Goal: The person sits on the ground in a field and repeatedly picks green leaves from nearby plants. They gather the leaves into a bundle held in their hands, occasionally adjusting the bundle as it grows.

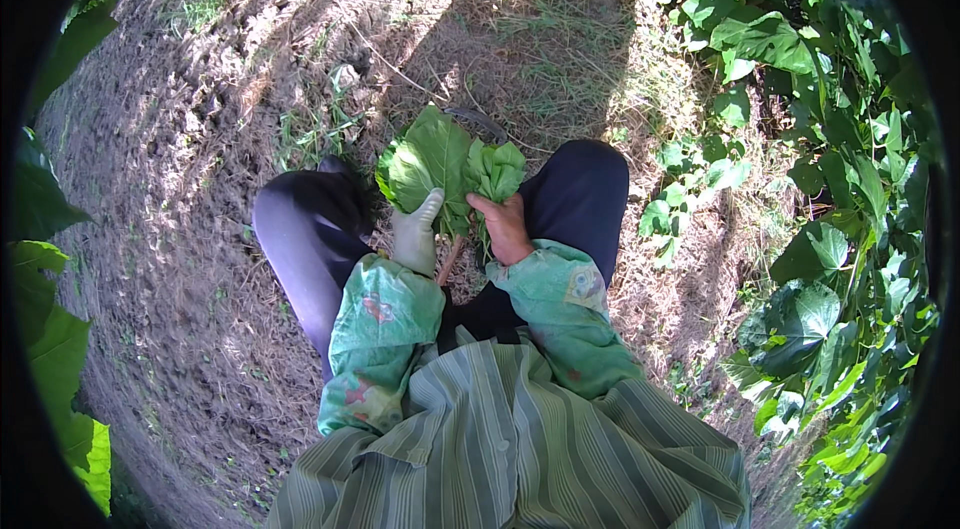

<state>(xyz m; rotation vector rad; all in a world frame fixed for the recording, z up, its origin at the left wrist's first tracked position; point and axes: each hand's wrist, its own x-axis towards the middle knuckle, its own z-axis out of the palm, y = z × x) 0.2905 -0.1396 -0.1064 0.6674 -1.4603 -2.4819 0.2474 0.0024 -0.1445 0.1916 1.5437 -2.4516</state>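
My left hand (417, 233), in a pale glove, grips a stack of broad green leaves (429, 154) with its thumb lying across them. Close beside it, my bare right hand (504, 227) holds a smaller bunch of leafy greens (496, 169) by the stems, which hang below the fist. The two bunches touch or nearly touch between my bent knees. Just beyond the leaves, a dark curved blade (480, 122), like that of a sickle, lies on the ground. A brown wooden stick or handle (450, 260) shows below the hands; whether it joins the blade is hidden.
Dense broad-leaved vines (817, 244) line the right side. More large leaves (60, 371) hang at the left rim. Dry straw and soil (187, 229) cover the ground, with grass tufts (322, 116) ahead and my shadow (525, 49) across it.
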